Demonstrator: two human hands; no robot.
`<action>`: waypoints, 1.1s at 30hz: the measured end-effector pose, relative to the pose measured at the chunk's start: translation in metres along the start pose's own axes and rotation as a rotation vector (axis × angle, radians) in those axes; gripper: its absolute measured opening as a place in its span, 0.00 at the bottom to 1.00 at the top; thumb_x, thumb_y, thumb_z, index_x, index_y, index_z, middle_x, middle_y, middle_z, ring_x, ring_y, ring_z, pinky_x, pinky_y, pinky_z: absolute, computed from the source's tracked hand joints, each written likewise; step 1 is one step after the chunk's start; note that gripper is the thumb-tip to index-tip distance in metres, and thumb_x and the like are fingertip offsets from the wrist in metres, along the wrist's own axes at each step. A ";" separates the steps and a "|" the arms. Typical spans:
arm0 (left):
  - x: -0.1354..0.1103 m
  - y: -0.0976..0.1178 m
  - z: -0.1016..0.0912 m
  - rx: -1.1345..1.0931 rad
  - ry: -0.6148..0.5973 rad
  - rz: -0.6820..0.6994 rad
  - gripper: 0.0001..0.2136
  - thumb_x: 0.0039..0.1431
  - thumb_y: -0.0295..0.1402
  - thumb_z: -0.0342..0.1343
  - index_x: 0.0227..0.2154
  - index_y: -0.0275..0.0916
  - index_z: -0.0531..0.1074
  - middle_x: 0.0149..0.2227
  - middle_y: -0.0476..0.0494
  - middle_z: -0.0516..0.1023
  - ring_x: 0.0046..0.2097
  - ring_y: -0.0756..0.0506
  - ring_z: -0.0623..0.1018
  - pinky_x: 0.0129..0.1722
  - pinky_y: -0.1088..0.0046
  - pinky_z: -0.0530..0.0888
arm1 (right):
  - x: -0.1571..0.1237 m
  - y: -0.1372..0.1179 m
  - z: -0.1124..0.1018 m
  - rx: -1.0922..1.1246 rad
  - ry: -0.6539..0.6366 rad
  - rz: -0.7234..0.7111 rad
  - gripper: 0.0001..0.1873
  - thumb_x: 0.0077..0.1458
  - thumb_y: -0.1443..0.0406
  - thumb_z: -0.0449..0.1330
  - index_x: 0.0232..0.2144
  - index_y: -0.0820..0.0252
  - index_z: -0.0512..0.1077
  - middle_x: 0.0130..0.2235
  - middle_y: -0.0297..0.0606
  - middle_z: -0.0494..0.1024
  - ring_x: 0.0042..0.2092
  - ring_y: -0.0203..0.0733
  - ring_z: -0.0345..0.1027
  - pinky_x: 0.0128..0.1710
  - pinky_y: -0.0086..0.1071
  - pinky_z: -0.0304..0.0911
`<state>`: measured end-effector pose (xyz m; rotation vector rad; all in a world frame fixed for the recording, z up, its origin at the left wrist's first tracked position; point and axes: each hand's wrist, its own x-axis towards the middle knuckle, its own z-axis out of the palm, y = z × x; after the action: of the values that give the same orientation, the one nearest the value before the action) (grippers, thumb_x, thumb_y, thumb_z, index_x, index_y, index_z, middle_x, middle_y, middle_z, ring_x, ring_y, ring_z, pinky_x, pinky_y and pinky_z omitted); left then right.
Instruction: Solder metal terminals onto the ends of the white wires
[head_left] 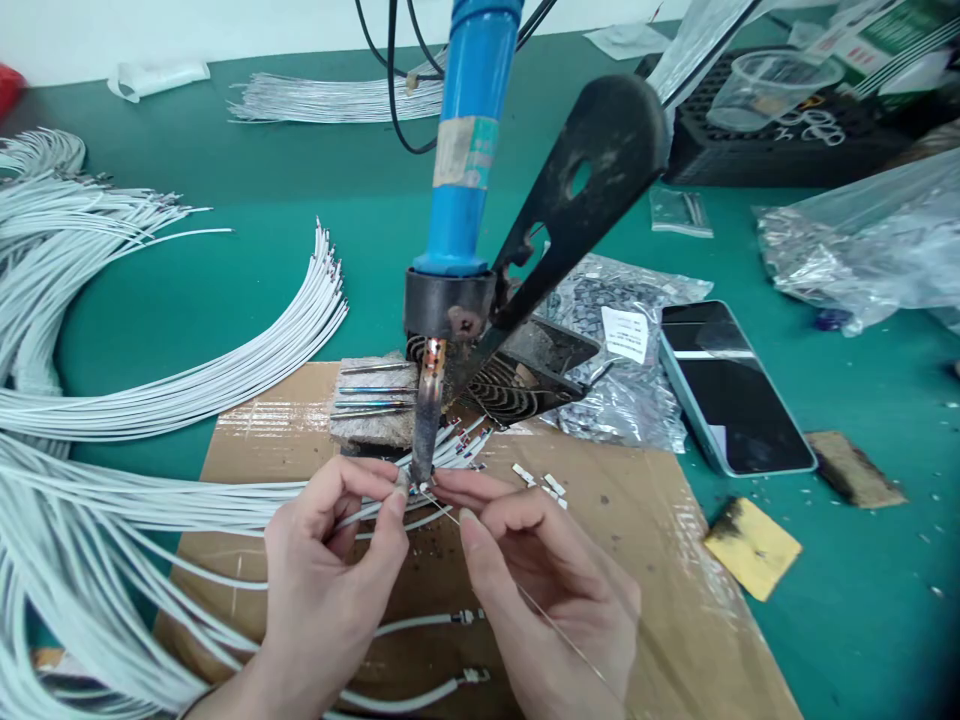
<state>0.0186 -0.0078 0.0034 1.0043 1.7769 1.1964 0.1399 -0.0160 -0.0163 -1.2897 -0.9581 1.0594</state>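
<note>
A blue-handled soldering iron (463, 215) hangs tip-down in a black metal stand (585, 190). Its tip meets a tiny white part (424, 487) between my hands. My left hand (334, 560) is closed, thumb and forefinger pinching a white cable end just left of the tip; the fingers hide most of it. In my right hand (555, 590), also closed, a thin solder wire (555, 625) runs between thumb and fingers up to the tip. Behind my fingers lie several white cables (457, 450) with stripped ends, and a few small white connectors (551, 485) rest to the right.
Thick bundles of white cables (142, 400) fill the left side. Cardboard (645, 560) covers the bench under my hands. A phone (739, 390), a yellow sponge (754, 548) and a bag of small dark parts (630, 350) lie to the right. Two finished-looking cable ends (465, 617) lie in front.
</note>
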 end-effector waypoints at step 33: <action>-0.002 0.007 0.002 -0.037 0.028 -0.042 0.05 0.52 0.31 0.66 0.24 0.42 0.77 0.33 0.49 0.83 0.33 0.50 0.81 0.28 0.83 0.74 | -0.003 0.000 0.002 -0.036 0.031 -0.045 0.11 0.58 0.71 0.66 0.26 0.53 0.74 0.43 0.31 0.89 0.41 0.36 0.84 0.46 0.24 0.76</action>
<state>0.0223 -0.0068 0.0102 0.9285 1.7821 1.2181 0.1376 -0.0186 -0.0161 -1.3047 -0.9828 0.9882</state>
